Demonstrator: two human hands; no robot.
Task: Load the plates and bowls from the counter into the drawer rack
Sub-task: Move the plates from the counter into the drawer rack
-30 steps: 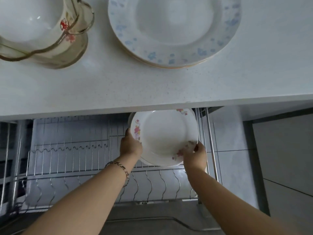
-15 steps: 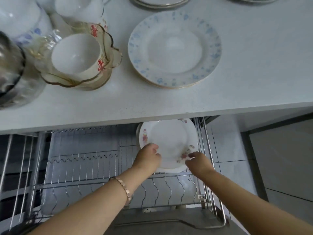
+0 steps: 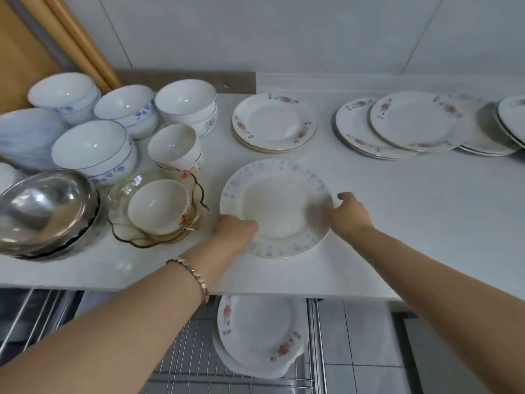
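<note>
A blue-flowered plate stack (image 3: 277, 207) lies near the front of the white counter (image 3: 412, 223). My left hand (image 3: 234, 233) rests on its near left rim. My right hand (image 3: 350, 214) touches its right rim, fingers spread; neither hand has lifted it. Below the counter edge, red-flowered plates (image 3: 257, 335) stand in the wire drawer rack (image 3: 187, 362) at its right end. More red-flowered plates sit at the back: one stack (image 3: 274, 122) in the middle, overlapping plates (image 3: 397, 125) to the right.
Several white bowls (image 3: 93, 147) crowd the counter's left side, with a steel bowl (image 3: 42, 211) and an amber glass dish (image 3: 154, 211) holding a cup just left of my left hand. Dark-rimmed plates (image 3: 512, 119) sit far right. A tiled wall stands behind.
Both hands let go of the red-flowered plate, which stays in the rack, and rose to the counter onto the blue-flowered plate. The view tilted up.
</note>
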